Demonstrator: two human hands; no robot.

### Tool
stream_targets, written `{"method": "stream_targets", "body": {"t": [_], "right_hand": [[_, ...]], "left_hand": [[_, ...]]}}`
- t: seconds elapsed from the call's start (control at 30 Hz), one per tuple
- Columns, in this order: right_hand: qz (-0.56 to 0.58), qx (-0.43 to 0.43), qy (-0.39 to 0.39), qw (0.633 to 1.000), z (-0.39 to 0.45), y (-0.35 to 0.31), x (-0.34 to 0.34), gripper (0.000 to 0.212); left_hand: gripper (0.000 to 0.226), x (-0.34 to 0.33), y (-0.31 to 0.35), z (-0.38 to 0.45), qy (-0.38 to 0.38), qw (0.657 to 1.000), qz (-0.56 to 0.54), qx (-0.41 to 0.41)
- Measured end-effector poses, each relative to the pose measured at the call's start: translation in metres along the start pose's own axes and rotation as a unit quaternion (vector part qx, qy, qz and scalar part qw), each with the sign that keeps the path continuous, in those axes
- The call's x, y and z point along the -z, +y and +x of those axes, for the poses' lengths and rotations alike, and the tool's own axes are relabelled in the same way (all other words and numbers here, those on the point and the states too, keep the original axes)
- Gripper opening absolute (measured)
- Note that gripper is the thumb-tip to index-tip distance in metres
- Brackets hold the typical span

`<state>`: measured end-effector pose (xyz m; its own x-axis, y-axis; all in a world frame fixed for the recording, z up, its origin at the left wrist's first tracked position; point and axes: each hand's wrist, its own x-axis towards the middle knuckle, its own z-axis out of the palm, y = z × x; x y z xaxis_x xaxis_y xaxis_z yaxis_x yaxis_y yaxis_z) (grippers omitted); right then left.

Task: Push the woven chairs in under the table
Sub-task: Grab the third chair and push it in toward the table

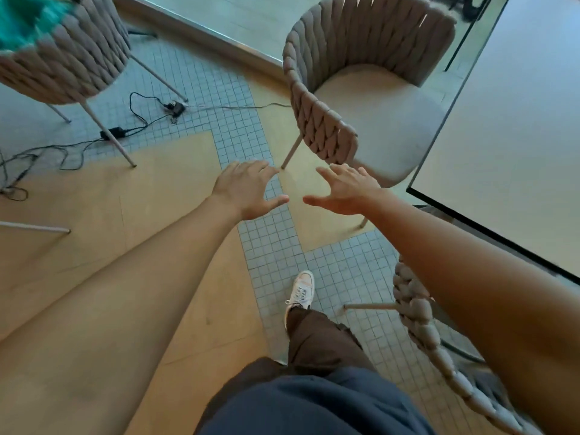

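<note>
Woven chairs stood around the white table (514, 146), which filled the right side of the view. One woven chair with a pale seat cushion (361, 98) sat at the table's left edge, its seat only partly tucked under the tabletop and its braided back turned away from the table. A second woven chair (420, 312) showed only its braided rim below the table's near corner, mostly hidden by the right forearm. A third woven chair (69, 58) stood well apart from the table, far to its left, near black cables (138, 120) on the tiled floor. Both hands reached toward the first chair without touching it: the left hand (248, 189) and the right hand (348, 193) were spread, fingers apart, holding nothing. A white sneaker (301, 291) stepped forward left of the table.
</note>
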<state>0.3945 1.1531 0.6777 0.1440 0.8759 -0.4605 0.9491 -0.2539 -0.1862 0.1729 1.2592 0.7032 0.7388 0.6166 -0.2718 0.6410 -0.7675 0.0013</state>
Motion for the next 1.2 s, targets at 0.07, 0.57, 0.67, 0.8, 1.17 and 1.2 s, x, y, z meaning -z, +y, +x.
{"method": "stream_targets", "body": {"t": [0.07,0.57,0.67,0.8,1.17,1.2], "right_hand": [[-0.006,0.001,0.001,1.0,0.019,0.008,0.015,0.101],[0.012,-0.073,0.013,0.997,0.109,0.035,0.068,0.096],[0.021,-0.111,0.021,0.993,0.132,0.028,0.076,0.099],[0.054,-0.181,0.062,0.98,0.165,0.013,0.088,0.102],[0.138,-0.322,0.079,0.933,0.241,-0.035,0.096,0.108],[0.139,-0.327,0.079,0.931,0.248,-0.037,0.096,0.11]], "left_hand": [[0.081,0.01,-0.003,0.027,0.007,1.0,-0.002,-0.012],[0.081,0.048,-0.059,0.168,0.036,0.996,0.026,-0.078],[0.083,0.051,-0.082,0.2,0.034,0.993,0.036,-0.109],[0.082,0.054,-0.115,0.248,0.021,0.984,0.046,-0.17],[0.079,0.062,-0.185,0.363,0.007,0.953,0.053,-0.297],[0.078,0.061,-0.188,0.373,0.003,0.95,0.057,-0.306]]}}
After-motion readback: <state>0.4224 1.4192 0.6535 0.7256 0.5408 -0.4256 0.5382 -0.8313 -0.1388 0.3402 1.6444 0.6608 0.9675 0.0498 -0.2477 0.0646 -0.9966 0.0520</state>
